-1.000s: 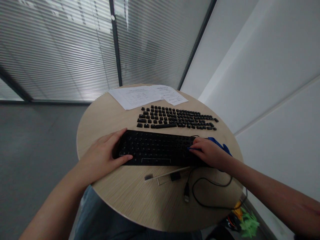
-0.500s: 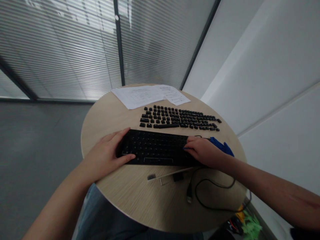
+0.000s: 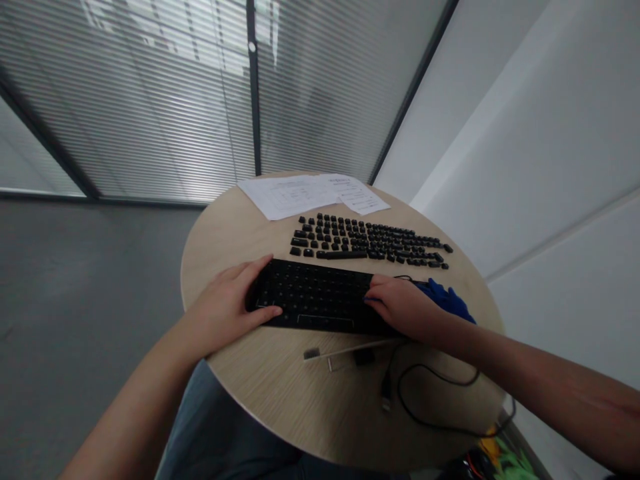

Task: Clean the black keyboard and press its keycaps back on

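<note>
A black keyboard (image 3: pixel 320 293) with its keycaps off lies on the round wooden table. My left hand (image 3: pixel 235 300) grips its left end, thumb on the near edge and fingers along the far side. Over the right part of the board, my right hand (image 3: pixel 395 303) is closed, fingers pressed down on the bare switches. A bit of blue shows at its fingertips, and a blue cloth (image 3: pixel 445 298) spreads out behind that hand. The keyboard's right end is hidden under the right hand and forearm.
Loose black keycaps (image 3: pixel 360 243) lie in rows beyond the keyboard, with printed papers (image 3: pixel 295 195) behind them. Nearer me are a thin brush (image 3: pixel 325 353), a small wire tool (image 3: pixel 331 365) and a black USB cable (image 3: pixel 425 423) looping over the table's edge.
My right hand has shifted slightly left over the keyboard, and the blue cloth is more spread out behind it. My left hand keeps its grip. The whole view has shifted a little.
</note>
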Tool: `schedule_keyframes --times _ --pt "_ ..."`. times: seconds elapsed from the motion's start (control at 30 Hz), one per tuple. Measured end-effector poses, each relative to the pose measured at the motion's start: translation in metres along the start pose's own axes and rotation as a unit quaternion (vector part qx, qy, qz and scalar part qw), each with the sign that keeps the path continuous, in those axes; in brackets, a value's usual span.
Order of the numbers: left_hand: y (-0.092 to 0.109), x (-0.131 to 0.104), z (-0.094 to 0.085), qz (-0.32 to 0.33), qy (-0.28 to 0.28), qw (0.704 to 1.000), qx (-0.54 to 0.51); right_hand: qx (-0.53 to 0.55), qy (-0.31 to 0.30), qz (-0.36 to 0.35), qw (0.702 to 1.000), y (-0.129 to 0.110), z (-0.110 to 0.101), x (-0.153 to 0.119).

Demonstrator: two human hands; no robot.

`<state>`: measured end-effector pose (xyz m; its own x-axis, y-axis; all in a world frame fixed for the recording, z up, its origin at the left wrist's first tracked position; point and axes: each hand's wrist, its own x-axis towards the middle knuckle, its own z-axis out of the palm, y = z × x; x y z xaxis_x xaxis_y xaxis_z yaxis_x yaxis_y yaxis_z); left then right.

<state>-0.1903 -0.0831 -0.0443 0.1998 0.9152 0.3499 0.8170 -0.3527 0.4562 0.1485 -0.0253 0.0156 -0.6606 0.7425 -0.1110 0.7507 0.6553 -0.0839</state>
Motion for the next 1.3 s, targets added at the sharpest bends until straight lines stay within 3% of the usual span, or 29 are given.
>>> schedule_keyframes --times 0.77,1.3 --pt "0.008 -0.005 0.0 -0.014 0.004 1.0 -0.019 0.009 0.044 -0.156 0.987 -0.103 0.005 0.096" --pt "0.004 -0.007 0.001 0.011 -0.021 0.999 -0.045 0.1 0.112 -0.25 0.956 -0.105 0.02 0.121"
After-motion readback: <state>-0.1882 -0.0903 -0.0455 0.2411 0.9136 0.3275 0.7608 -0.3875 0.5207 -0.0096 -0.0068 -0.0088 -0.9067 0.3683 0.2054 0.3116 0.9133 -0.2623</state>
